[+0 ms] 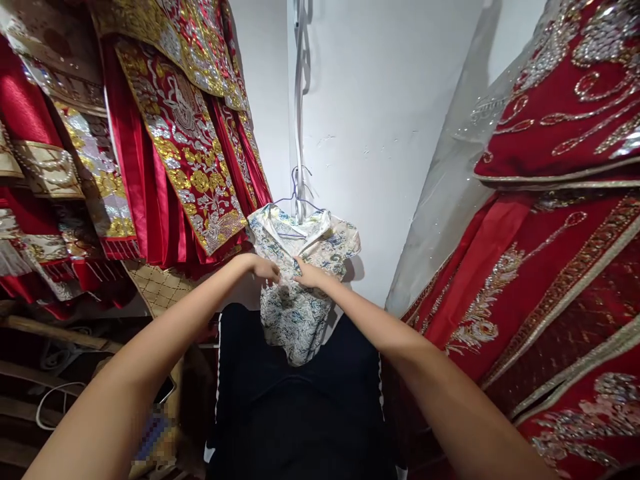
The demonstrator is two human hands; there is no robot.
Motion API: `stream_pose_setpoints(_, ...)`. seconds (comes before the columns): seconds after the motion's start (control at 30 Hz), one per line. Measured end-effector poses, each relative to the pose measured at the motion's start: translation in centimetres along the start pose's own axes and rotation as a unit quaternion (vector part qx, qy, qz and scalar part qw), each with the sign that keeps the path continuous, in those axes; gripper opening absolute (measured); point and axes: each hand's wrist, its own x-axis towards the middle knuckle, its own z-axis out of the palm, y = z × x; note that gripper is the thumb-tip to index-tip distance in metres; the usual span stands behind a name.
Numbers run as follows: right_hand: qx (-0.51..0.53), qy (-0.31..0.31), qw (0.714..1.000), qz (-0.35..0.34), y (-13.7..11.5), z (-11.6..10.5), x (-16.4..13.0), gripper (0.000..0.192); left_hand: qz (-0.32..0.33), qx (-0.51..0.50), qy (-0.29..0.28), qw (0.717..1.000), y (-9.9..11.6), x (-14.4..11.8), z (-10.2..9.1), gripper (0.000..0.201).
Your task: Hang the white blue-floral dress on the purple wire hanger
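A short-sleeved floral blouse (295, 320), cream with blue and green pattern, hangs on a thin purple-blue hanger (294, 198) in front of me. Its collar lies apart in a V at the top, and the lower edge hangs over my lap. My left hand (266, 268) is at the blouse's left front, fingers curled in at the fabric. Just to the right, my right hand (307, 273) pinches the front below the collar, thumb uppermost. The fabric between the two hands is bunched, and small details there are too fine to make out.
Red embroidered garments with gold and silver (195, 153) hang close on the left. A beaded red gown (500, 280) and sheer veil (430, 193) crowd the right. A pale wall (370, 120) with a vertical metal rail (299, 87) stands behind. Wooden slats (55, 333) lie lower left.
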Motion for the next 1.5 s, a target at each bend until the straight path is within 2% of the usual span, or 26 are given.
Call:
stream_pose_setpoints(0.1,-0.027,0.000,1.000,-0.001,-0.1,0.6,-0.1,0.049,-0.024,0.013,-0.089,0.996,-1.0,-0.8,1.1,0.034)
stream_pose_setpoints(0.17,-0.041,0.002,0.999,-0.017,-0.1,0.4,-0.7,0.038,-0.022,0.010,-0.109,0.994,-1.6,-0.9,1.5,0.039)
stream_pose_setpoints(0.23,-0.055,0.011,0.998,-0.040,-0.1,-0.3,-1.5,0.029,-0.004,0.002,-0.104,0.995,-1.9,-0.9,2.2,0.043)
stream_pose_setpoints(0.33,-0.073,0.028,0.994,-0.080,-0.1,-1.4,-2.8,0.021,0.049,-0.015,-0.057,0.997,-1.5,-0.8,4.2,0.042)
stream_pose_setpoints(0.47,-0.078,0.051,0.987,-0.131,0.1,-2.4,-4.1,0.014,0.122,-0.030,0.046,0.991,0.1,-0.6,7.0,0.038)
stream_pose_setpoints(0.6,-0.076,0.084,0.979,-0.171,0.0,-2.7,-4.8,0.020,0.141,-0.029,0.124,0.982,1.6,-0.3,8.4,0.024)
stream_pose_setpoints(0.7,-0.080,0.110,0.974,-0.183,-0.2,-2.9,-4.9,0.024,0.141,-0.019,0.158,0.977,2.2,-0.3,8.9,0.024)
stream_pose_setpoints(0.83,-0.093,0.131,0.967,-0.198,-0.1,-3.6,-4.6,0.021,0.143,0.022,0.160,0.976,2.6,-1.0,8.9,0.033)
stream_pose_setpoints(0.93,-0.102,0.152,0.963,-0.197,-0.1,-5.1,-3.5,0.019,0.133,0.078,0.142,0.978,3.1,-1.7,8.4,0.033)
stream_pose_setpoints(1.07,-0.108,0.193,0.959,-0.175,-0.2,-9.0,-0.5,0.022,0.128,0.162,0.116,0.971,5.1,-2.2,8.1,0.023)
stream_pose_setpoints(1.2,-0.124,0.254,0.949,-0.140,-0.6,-13.5,2.6,0.022,0.133,0.216,0.084,0.964,8.1,-2.1,9.2,0.015)
stream_pose_setpoints(1.3,-0.137,0.272,0.941,-0.149,-0.8,-15.3,3.4,0.020,0.144,0.228,0.080,0.960,9.5,-1.7,9.7,0.015)
stream_pose_setpoints(1.4,-0.112,0.295,0.934,-0.170,-0.6,-15.8,2.6,0.021,0.156,0.212,0.105,0.959,9.5,-1.6,8.5,0.026)
stream_pose_setpoints(1.5,-0.091,0.337,0.922,-0.167,0.1,-16.0,1.5,0.022,0.150,0.182,0.171,0.957,8.8,-1.6,5.0,0.034)
